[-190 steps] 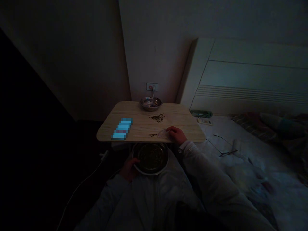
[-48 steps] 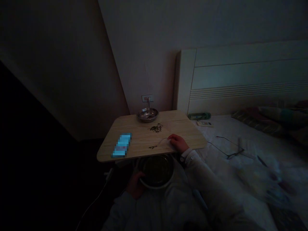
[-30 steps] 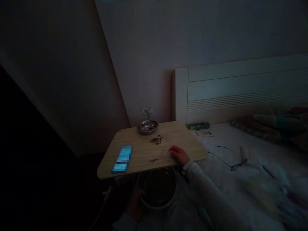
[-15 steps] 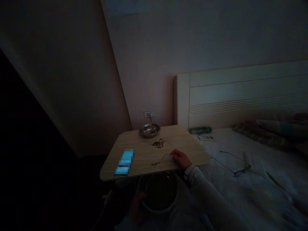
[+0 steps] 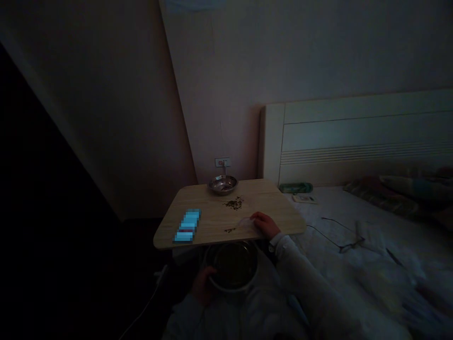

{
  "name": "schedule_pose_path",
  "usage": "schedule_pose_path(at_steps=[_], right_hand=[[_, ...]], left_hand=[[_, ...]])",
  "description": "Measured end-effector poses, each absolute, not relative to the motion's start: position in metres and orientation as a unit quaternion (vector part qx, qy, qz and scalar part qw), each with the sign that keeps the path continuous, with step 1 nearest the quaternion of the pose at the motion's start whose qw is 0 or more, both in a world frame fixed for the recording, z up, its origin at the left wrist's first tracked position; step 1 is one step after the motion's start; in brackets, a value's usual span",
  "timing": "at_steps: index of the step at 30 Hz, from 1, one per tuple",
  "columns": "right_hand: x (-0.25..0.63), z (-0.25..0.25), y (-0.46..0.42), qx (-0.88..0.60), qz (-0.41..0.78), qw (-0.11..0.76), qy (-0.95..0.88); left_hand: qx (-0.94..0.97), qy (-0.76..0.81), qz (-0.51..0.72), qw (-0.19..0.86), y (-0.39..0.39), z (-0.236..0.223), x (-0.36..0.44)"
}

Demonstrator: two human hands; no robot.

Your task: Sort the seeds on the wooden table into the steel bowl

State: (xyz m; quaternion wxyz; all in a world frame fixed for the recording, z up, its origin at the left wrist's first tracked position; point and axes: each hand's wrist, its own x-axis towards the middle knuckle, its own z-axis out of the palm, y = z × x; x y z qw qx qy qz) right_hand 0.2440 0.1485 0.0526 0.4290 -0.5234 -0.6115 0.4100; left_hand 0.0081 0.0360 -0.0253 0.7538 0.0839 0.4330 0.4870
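Observation:
Below the front edge of the small wooden table [image 5: 205, 217], my left hand [image 5: 204, 284] grips the rim of a large round bowl [image 5: 231, 267] with a light rim and a dark inside. My right hand [image 5: 266, 225] rests at the table's front right, its fingers closed on a thin, see-through piece of plastic [image 5: 245, 221]. The plastic's exact kind is unclear in the dim light. Just left of it lies a small cluster of dark bits [image 5: 230, 230]. Farther back is a larger scatter of dark bits [image 5: 234, 203], in front of a shiny metal bowl [image 5: 222, 185].
A lit phone [image 5: 187, 225] lies at the table's left. On the bed to the right are a green bottle-like object [image 5: 296, 188], a pale remote-like device [image 5: 304, 199] and a pair of glasses [image 5: 350, 246]. Behind the table is a wall socket [image 5: 222, 162].
The view has shifted slightly, so the table sits a little higher and more to the right. Both hands keep their holds, with the plastic still beside the small cluster.

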Motion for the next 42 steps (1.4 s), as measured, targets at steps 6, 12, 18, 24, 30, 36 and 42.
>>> schedule_pose_path(at_steps=[6, 12, 18, 24, 30, 36, 42], right_hand=[[0.243, 0.054, 0.147, -0.530, 0.418, 0.422, -0.605], [0.246, 0.045, 0.152, -0.506, 0.411, 0.432, -0.624], [0.249, 0.040, 0.156, -0.485, 0.435, 0.427, -0.627], [0.237, 0.044, 0.161, -0.482, 0.425, 0.417, -0.643], [0.218, 0.040, 0.168, -0.491, 0.397, 0.409, -0.658], [0.220, 0.039, 0.164, -0.503, 0.365, 0.405, -0.670], [0.218, 0.040, 0.161, -0.510, 0.361, 0.408, -0.666]], left_hand=[[0.075, 0.492, 0.501, 0.709, 0.030, -0.019, 0.005], [0.070, 0.496, 0.501, 0.705, 0.029, -0.007, 0.009], [0.056, 0.496, 0.497, 0.710, 0.031, -0.003, 0.012], [0.038, 0.504, 0.485, 0.714, 0.032, 0.000, 0.012], [0.047, 0.512, 0.490, 0.704, 0.032, -0.008, 0.009], [0.032, 0.499, 0.483, 0.719, 0.031, -0.006, 0.008], [0.041, 0.499, 0.498, 0.708, 0.030, 0.000, 0.012]])
